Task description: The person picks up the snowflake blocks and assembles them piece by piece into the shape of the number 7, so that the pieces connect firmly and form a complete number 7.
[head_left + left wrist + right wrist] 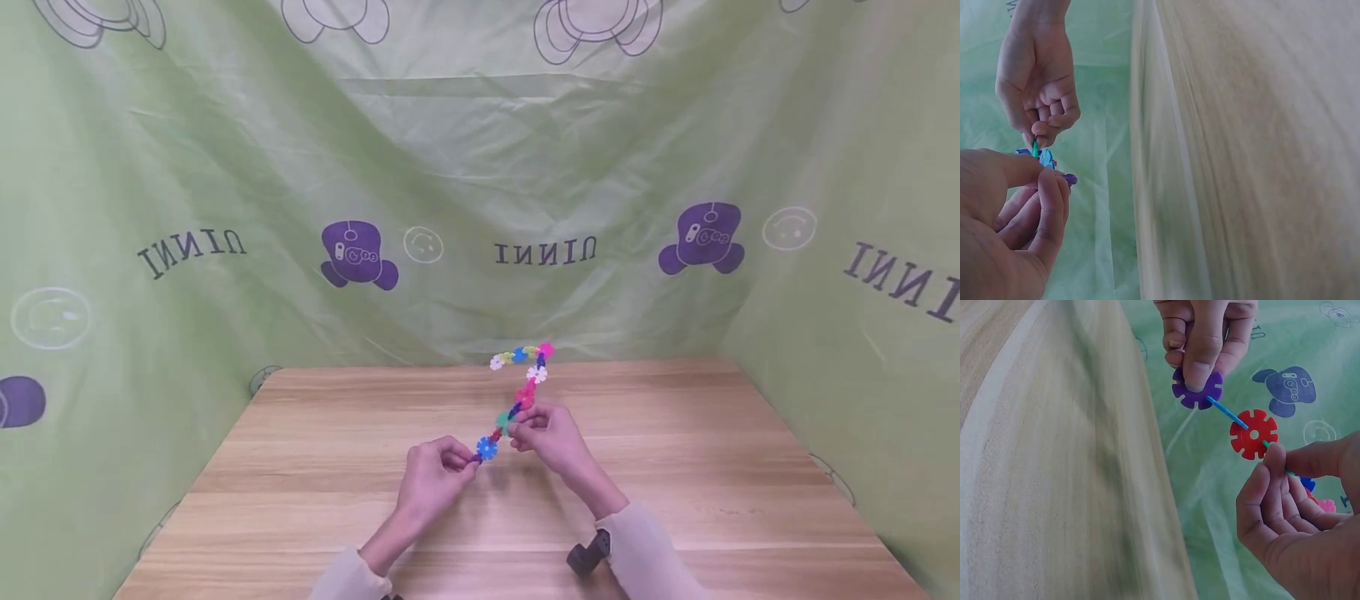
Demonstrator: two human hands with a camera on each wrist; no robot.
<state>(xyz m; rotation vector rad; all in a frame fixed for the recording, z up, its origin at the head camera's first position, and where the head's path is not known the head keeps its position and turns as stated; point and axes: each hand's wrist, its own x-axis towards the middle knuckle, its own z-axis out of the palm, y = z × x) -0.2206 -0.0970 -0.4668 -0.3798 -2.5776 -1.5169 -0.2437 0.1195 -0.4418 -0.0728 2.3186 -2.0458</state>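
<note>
A chain of notched plastic snowflake discs, linked edge to edge, hangs between both hands over the table. My left hand (pixel 433 477) pinches the purple disc (pixel 1181 395) at the chain's near end between thumb and fingers. Beyond it come a blue disc (pixel 487 448) and a red disc (pixel 1241 432). A green disc (pixel 502 422) is pinched by my right hand (pixel 553 439). Past that hand the chain runs on through pink and white discs (pixel 537 374) to a bright pink disc (pixel 547 350). There it bends left, ending at another white disc (pixel 497 362).
The wooden tabletop (pixel 300 467) lies beneath both hands. A green printed cloth (pixel 465 167) hangs behind the table and along both sides. A black device (pixel 588 554) is at the right wrist, by the light sleeve (pixel 648 554).
</note>
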